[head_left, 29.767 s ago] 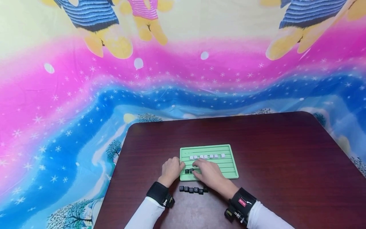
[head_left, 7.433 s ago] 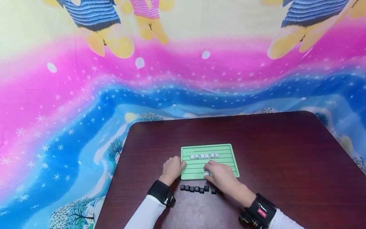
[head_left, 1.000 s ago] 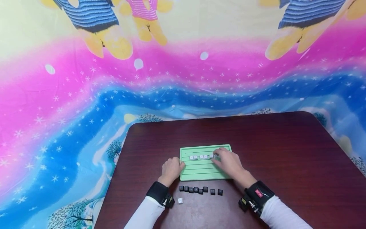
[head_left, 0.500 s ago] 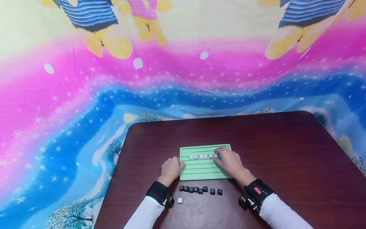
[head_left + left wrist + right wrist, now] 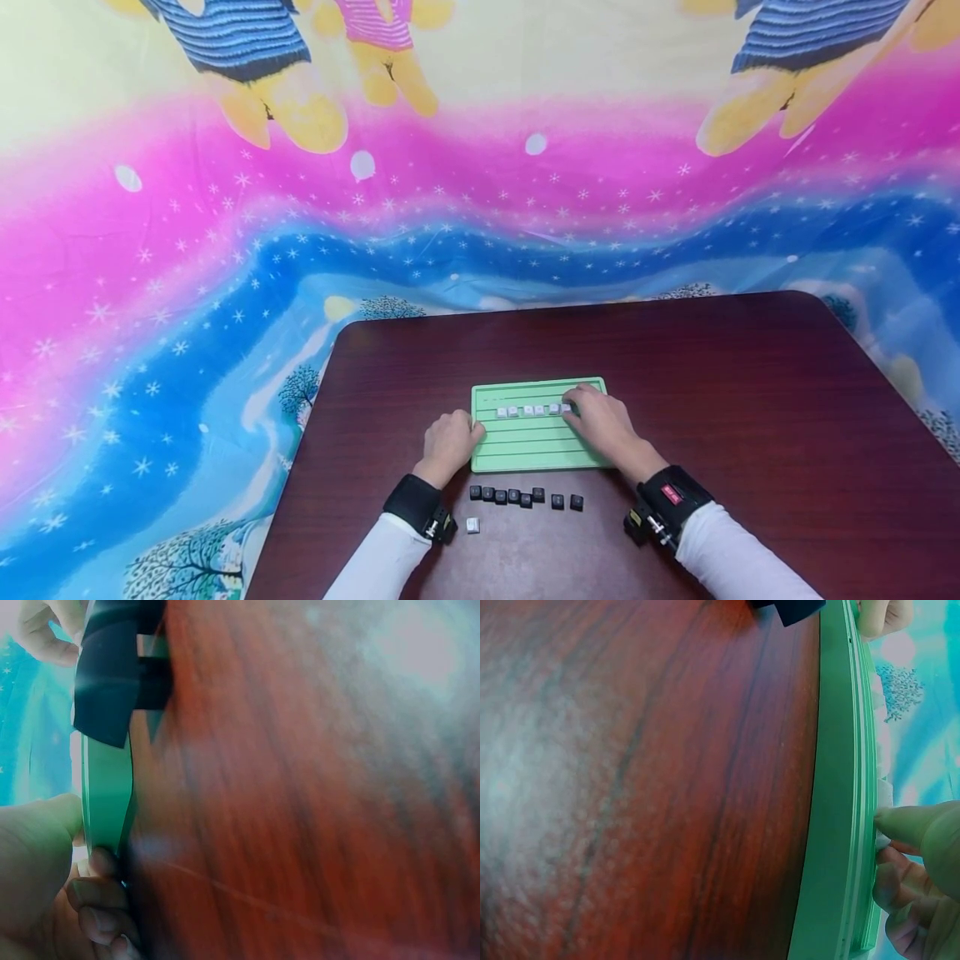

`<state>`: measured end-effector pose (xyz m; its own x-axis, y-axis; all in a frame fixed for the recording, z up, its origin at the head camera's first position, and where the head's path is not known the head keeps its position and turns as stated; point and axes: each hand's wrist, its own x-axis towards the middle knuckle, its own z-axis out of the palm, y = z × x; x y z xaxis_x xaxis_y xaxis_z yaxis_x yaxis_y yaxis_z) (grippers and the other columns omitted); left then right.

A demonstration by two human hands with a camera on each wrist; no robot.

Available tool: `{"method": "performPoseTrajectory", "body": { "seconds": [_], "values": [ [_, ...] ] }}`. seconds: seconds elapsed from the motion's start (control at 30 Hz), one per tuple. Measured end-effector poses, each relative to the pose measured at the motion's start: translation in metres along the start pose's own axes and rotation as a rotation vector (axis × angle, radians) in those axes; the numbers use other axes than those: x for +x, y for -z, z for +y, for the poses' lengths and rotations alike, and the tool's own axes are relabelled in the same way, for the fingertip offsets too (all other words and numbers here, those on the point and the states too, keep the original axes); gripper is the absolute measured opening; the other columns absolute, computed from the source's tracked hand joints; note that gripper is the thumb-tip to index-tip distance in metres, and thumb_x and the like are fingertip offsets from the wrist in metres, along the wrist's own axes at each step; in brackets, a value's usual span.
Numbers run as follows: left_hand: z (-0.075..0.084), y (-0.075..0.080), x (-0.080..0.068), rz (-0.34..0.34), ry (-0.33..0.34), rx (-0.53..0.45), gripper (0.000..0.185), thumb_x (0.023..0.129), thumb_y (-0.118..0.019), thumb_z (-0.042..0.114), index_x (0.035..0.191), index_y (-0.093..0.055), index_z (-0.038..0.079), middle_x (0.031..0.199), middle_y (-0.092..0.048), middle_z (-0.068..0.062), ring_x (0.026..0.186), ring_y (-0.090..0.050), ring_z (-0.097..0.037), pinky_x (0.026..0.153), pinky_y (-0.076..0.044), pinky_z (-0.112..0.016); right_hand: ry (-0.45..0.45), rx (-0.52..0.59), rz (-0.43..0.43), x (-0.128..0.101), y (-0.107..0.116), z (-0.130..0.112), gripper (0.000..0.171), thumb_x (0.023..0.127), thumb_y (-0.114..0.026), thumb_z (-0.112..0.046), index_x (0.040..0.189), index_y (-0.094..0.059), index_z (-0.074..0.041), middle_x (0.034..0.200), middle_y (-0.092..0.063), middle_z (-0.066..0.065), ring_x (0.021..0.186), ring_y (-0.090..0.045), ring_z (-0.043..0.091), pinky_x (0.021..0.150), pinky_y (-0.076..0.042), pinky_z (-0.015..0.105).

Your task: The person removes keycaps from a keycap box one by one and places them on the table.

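A light green ridged tray point(image 5: 517, 462) lies on the table. My left hand point(image 5: 448, 446) grips its left edge; in the left wrist view the thumb is above the rim and the curled fingers point(image 5: 97, 892) are at its side and underneath. Several white keycaps point(image 5: 528, 411) stand in a row along one ridge of the tray. My right hand point(image 5: 603, 425) pinches the white keycap point(image 5: 566, 408) at the right end of that row. The right wrist view shows the thumb point(image 5: 900, 819) against this keycap point(image 5: 885, 793), the other fingers partly behind it.
In front of the tray, several black keycaps point(image 5: 513, 496) lie in an uneven row on the dark red table point(image 5: 712, 400). One white keycap point(image 5: 472, 526) sits nearer, by the left wrist camera point(image 5: 442, 527). A patterned cloth point(image 5: 480, 208) hangs behind the table.
Since the oldest frame, the two black keycaps on the tray have joined those on the table, and one white keycap has left the row for the table. Over the last second the right hand barely shifts.
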<state>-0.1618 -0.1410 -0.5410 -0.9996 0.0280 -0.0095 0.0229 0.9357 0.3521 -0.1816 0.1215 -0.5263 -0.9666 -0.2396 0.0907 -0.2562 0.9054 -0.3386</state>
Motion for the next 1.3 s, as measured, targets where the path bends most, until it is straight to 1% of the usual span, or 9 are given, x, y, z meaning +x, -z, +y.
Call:
{"method": "performPoseTrajectory", "body": {
  "seconds": [0.2,0.4,0.53,0.73,0.87,0.97,1.13,1.3],
  "values": [
    [0.000,0.001,-0.001,0.007,-0.003,0.001,0.052,0.095,-0.059,0.028,0.054,-0.028,0.020,0.050,-0.018,0.010,0.044,-0.021,-0.010,0.045,-0.018,-0.026,0.001,-0.019,-0.017,0.001,-0.001,0.001,0.022,0.089,-0.077,-0.024,0.108,-0.075,-0.014,0.106,-0.071,0.004,0.089,-0.069,0.019,0.069,-0.056,0.038],
    [0.001,0.001,-0.001,0.003,-0.008,-0.002,0.053,0.096,-0.059,0.027,0.054,-0.028,0.019,0.050,-0.018,0.010,0.044,-0.020,-0.010,0.044,-0.017,-0.026,-0.018,-0.001,-0.020,0.000,0.002,0.001,0.024,0.090,-0.076,-0.025,0.110,-0.075,-0.013,0.112,-0.072,0.006,0.096,-0.070,0.021,0.073,-0.056,0.039],
    [0.000,0.002,-0.002,0.013,-0.012,0.002,0.053,0.096,-0.059,0.027,0.054,-0.028,0.019,0.050,-0.018,0.010,0.044,-0.020,-0.010,0.044,-0.017,-0.025,-0.021,0.013,-0.011,-0.001,0.007,0.000,0.023,0.090,-0.076,-0.025,0.110,-0.075,-0.013,0.116,-0.072,0.007,0.098,-0.071,0.022,0.071,-0.056,0.039],
    [0.000,0.002,-0.003,0.018,-0.024,-0.008,0.053,0.096,-0.059,0.026,0.054,-0.028,0.019,0.050,-0.017,0.010,0.044,-0.019,-0.010,0.044,-0.017,-0.025,0.016,0.024,0.022,-0.008,0.014,-0.003,0.022,0.089,-0.076,-0.025,0.109,-0.076,-0.014,0.110,-0.073,0.005,0.093,-0.071,0.021,0.068,-0.055,0.037],
    [0.001,0.002,-0.002,0.013,-0.032,-0.016,0.053,0.097,-0.058,0.025,0.054,-0.028,0.020,0.050,-0.017,0.010,0.044,-0.019,-0.010,0.044,-0.016,-0.025,0.061,0.033,0.051,-0.014,0.018,-0.007,0.019,0.088,-0.077,-0.024,0.106,-0.077,-0.016,0.105,-0.073,0.002,0.090,-0.071,0.018,0.064,-0.054,0.036],
    [0.001,0.002,-0.002,0.012,-0.028,-0.016,0.053,0.096,-0.058,0.025,0.054,-0.028,0.019,0.050,-0.017,0.010,0.044,-0.019,-0.010,0.044,-0.016,-0.025,0.093,0.029,0.068,-0.017,0.020,-0.009,0.019,0.088,-0.077,-0.024,0.106,-0.077,-0.016,0.104,-0.073,0.001,0.090,-0.071,0.018,0.063,-0.054,0.034],
    [0.000,0.002,-0.001,0.009,-0.026,-0.006,0.053,0.096,-0.058,0.025,0.053,-0.028,0.020,0.050,-0.017,0.010,0.044,-0.018,-0.009,0.044,-0.016,-0.025,0.126,0.032,0.089,-0.023,0.023,-0.017,0.018,0.088,-0.077,-0.024,0.104,-0.077,-0.016,0.102,-0.073,0.000,0.089,-0.071,0.016,0.064,-0.055,0.035],
    [0.000,0.002,0.000,-0.008,-0.023,-0.006,0.053,0.097,-0.057,0.027,0.054,-0.028,0.020,0.050,-0.018,0.010,0.044,-0.019,-0.009,0.045,-0.016,-0.025,0.148,0.031,0.098,-0.030,0.022,-0.024,0.018,0.088,-0.077,-0.024,0.104,-0.077,-0.016,0.101,-0.073,-0.002,0.086,-0.071,0.016,0.063,-0.055,0.035]
  ]
}}
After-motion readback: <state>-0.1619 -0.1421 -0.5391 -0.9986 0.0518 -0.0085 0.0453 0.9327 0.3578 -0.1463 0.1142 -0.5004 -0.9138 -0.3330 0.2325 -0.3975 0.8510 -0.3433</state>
